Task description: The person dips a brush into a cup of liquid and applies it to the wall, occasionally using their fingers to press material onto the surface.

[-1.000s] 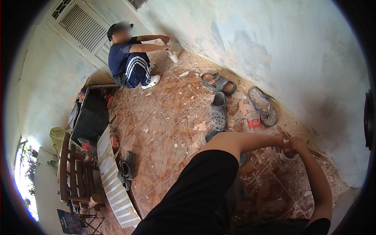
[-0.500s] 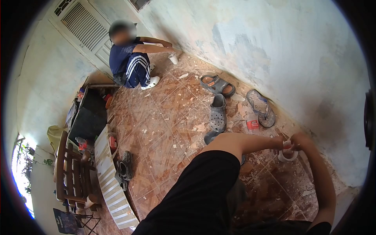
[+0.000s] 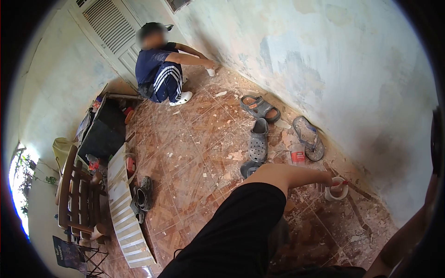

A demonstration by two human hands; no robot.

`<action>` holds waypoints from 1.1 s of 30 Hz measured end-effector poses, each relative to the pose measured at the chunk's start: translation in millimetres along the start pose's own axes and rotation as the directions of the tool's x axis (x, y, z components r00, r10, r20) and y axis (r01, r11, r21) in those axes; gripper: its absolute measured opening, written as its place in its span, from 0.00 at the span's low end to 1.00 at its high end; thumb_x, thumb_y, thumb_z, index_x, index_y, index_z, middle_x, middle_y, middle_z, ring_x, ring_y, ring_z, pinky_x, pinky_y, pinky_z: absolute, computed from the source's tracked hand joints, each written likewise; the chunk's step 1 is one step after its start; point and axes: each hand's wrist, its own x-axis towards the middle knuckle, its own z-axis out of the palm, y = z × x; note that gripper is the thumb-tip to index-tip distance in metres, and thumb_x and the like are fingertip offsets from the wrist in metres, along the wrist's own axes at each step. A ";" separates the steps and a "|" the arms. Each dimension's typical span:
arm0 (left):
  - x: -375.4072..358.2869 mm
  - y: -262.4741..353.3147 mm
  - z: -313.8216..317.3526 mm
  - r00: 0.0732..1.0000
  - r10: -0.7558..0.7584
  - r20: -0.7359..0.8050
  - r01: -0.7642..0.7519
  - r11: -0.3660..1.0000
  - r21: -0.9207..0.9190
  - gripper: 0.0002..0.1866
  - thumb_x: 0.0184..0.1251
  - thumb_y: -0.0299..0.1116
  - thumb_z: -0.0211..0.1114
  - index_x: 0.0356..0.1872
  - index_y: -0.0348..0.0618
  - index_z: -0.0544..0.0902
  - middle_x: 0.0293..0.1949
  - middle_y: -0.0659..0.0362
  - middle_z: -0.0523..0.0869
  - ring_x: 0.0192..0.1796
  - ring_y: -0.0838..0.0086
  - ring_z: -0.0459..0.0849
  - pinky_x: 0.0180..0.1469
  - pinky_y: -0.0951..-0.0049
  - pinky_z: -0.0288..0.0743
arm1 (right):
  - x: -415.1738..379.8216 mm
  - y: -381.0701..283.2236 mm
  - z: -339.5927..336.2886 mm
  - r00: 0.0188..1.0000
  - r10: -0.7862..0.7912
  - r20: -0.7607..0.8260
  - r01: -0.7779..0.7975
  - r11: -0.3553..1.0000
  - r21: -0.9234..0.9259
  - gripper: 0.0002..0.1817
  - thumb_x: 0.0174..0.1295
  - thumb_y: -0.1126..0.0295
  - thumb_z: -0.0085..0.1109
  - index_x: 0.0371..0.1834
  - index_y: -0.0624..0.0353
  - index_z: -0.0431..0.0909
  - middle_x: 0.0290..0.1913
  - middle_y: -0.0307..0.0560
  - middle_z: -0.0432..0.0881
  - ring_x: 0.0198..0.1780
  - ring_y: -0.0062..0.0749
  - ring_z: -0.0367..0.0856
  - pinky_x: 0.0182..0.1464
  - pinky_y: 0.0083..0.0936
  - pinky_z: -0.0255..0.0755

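My left hand (image 3: 326,180) is low over the floor, its fingers closed at the near-left rim of a white cup (image 3: 335,197). A red piece (image 3: 342,182) shows at the cup's opening; its full shape is too small to tell. My right forearm (image 3: 408,236) reaches up along the right edge, and the hand is lost in the dark rim of the view. A clear bottle with a red label (image 3: 298,156) stands beyond my left forearm, beside a flip-flop (image 3: 309,137).
Crocs (image 3: 258,143) and a sandal (image 3: 260,107) lie on the debris-strewn tiled floor (image 3: 185,167). Another person (image 3: 157,69) squats by the wall (image 3: 296,51) with a white cup (image 3: 211,72). Left are a wooden chair (image 3: 72,190), a slatted panel (image 3: 127,217) and dark shoes (image 3: 143,194).
My right hand has left the white cup and moved right, out of sight. My left hand stays at the cup. The view has shifted slightly, and the other person's cup sits closer to their hand.
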 end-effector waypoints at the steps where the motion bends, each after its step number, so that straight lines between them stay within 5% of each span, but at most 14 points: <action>1: -2.3 0.9 -1.9 1.000 -0.004 0.003 0.004 1.000 0.002 0.26 0.48 0.45 0.57 0.45 0.37 0.69 0.32 0.50 0.80 0.29 0.65 0.81 0.30 0.64 0.75 | -10.4 2.8 17.5 0.958 -0.085 -0.273 0.083 0.996 -0.020 0.25 0.37 0.72 0.66 0.38 0.49 0.63 0.43 0.34 0.67 0.43 0.22 0.66 0.46 0.22 0.69; 4: 2.3 8.2 2.5 1.000 -0.017 0.017 0.016 1.000 0.013 0.26 0.48 0.45 0.57 0.45 0.37 0.69 0.32 0.50 0.80 0.30 0.65 0.81 0.30 0.64 0.75 | -25.7 -10.6 15.3 0.926 -0.156 -0.344 0.078 0.970 -0.229 0.22 0.40 0.68 0.64 0.38 0.48 0.63 0.43 0.30 0.67 0.45 0.20 0.66 0.45 0.19 0.70; 20: -8.9 11.4 -1.1 0.987 -0.140 0.074 0.136 0.989 0.052 0.25 0.48 0.45 0.58 0.44 0.36 0.70 0.31 0.49 0.80 0.31 0.63 0.81 0.32 0.62 0.75 | -35.1 -10.6 16.8 0.911 -0.183 -0.369 0.108 0.971 -0.214 0.22 0.42 0.66 0.62 0.41 0.47 0.62 0.42 0.29 0.66 0.46 0.20 0.65 0.48 0.19 0.67; 33: 0.5 -1.4 0.8 0.996 -0.077 0.035 0.076 0.996 0.048 0.23 0.48 0.44 0.57 0.40 0.35 0.72 0.31 0.49 0.80 0.32 0.62 0.81 0.32 0.60 0.74 | -42.8 -14.8 22.7 0.895 -0.198 -0.400 0.123 0.971 -0.205 0.23 0.44 0.64 0.61 0.43 0.46 0.61 0.42 0.29 0.66 0.48 0.20 0.64 0.50 0.20 0.65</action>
